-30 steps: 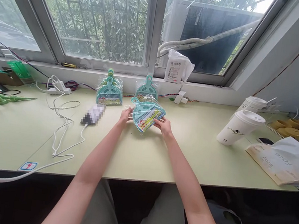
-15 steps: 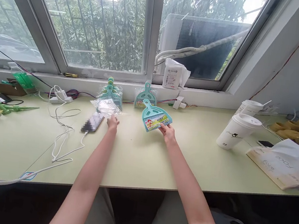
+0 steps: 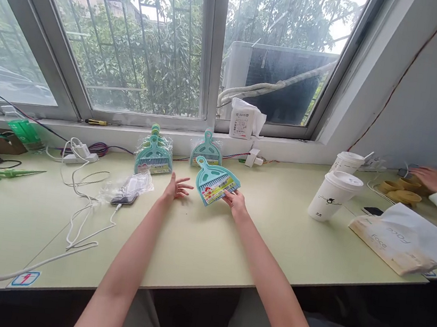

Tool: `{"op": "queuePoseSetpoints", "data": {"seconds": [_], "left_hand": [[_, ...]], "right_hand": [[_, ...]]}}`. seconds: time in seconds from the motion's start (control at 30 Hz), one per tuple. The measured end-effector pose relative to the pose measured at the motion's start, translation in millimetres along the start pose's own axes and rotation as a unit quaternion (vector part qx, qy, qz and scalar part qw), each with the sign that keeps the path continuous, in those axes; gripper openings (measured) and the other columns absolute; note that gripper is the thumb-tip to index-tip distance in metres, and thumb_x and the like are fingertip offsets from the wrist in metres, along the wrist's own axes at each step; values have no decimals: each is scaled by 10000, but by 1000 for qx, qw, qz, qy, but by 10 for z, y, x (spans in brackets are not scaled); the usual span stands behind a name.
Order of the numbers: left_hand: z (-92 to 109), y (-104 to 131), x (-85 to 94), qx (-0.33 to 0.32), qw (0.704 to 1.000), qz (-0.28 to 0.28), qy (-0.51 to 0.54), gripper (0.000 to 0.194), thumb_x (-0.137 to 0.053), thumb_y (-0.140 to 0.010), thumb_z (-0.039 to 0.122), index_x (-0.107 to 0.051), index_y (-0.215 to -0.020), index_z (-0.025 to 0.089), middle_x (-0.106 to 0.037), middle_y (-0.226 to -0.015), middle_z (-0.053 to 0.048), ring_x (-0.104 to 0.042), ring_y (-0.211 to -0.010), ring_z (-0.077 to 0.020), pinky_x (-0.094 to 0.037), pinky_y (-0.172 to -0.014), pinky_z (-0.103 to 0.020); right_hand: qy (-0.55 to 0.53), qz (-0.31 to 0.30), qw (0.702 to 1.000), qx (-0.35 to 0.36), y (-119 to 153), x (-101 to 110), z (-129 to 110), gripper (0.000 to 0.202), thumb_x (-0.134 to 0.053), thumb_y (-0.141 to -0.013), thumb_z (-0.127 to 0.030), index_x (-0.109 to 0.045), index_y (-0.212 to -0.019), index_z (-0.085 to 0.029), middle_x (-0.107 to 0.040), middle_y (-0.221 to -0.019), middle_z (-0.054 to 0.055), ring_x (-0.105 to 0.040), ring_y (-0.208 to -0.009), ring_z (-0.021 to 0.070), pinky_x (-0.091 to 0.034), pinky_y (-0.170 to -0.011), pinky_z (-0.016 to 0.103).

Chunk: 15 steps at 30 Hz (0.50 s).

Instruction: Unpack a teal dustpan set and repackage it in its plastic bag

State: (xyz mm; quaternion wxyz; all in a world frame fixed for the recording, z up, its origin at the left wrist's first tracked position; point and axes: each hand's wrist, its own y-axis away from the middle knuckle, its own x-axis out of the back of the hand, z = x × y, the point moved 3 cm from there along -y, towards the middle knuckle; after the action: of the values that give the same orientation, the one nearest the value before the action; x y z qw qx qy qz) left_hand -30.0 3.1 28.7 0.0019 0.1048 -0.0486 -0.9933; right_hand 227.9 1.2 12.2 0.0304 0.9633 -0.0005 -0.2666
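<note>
The clear wrapper [image 3: 135,185] is now lying crumpled over part of the phone [image 3: 124,200], where half a second ago it was hanging beside the left hand [image 3: 175,189], so the teal dustpan [image 3: 216,182] is showing without its plastic. That is leaving one hand free, and the unwrapping is probably finished for this piece. The right hand [image 3: 236,204] is doing all the holding: its fingers are clamping the lower right corner of the dustpan, which is tilting in front of the person, over the middle of the worktop [image 3: 206,253]; whether its edge is touching the surface, I cannot tell. The left hand is turning back toward it, fingers spreading apart and gripping nothing. Behind, wrapped dustpans [image 3: 153,157] are standing in a row at the left and another wrapped dustpan [image 3: 206,151] is leaning near the sill [image 3: 280,148]. At the far right a co-worker's hand [image 3: 431,179] is reaching over yellow-brown pieces [image 3: 403,196].
</note>
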Motion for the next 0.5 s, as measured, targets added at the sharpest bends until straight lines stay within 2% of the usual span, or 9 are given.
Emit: {"op": "queuePoseSetpoints", "data": {"seconds": [0.1,0.2,0.3,0.43,0.5], "left_hand": [[-106,39,-287,13,996,-77,-39,643,-426,-803,706,-628,-1084,164,-707,-934,-151,-682,-713,-227,-539,-589,-309],[-224,47,-510,0,995,-84,-53,507,-614,-768,581,-606,-1101,199,-694,-1036,-124,-681,-864,-251,-556,-708,-345],[-300,-21,-540,-21,999,-10,-31,454,-633,-794,492,-575,-1125,187,-684,-1076,-114,-672,-912,-247,-549,-769,-358],[-299,-142,-379,-38,994,102,-4,401,-544,-864,452,-581,-1127,152,-673,-1099,-123,-663,-952,-233,-531,-841,-365],[-271,-178,-299,-46,989,137,-5,406,-505,-883,457,-585,-1147,159,-667,-1119,-117,-655,-978,-222,-523,-859,-353]], "right_hand": [[6,-1,1000,-7,15,-39,31,245,-712,-692,-81,-605,-902,-150,-708,-946,59,-700,-811,152,-611,-770,270],[25,6,1000,-19,33,-83,50,238,-686,-714,-53,-594,-913,-147,-710,-953,62,-700,-826,158,-609,-762,272],[70,-8,995,-63,46,-115,58,204,-653,-759,-57,-597,-942,-128,-723,-898,78,-706,-786,165,-611,-733,280],[157,-78,971,-163,57,-119,63,74,-615,-813,-78,-622,-886,-64,-715,-697,118,-706,-655,175,-603,-622,240],[154,-66,971,-169,38,-66,18,37,-604,-822,-71,-628,-847,-57,-707,-655,121,-702,-626,172,-596,-595,221]]}}
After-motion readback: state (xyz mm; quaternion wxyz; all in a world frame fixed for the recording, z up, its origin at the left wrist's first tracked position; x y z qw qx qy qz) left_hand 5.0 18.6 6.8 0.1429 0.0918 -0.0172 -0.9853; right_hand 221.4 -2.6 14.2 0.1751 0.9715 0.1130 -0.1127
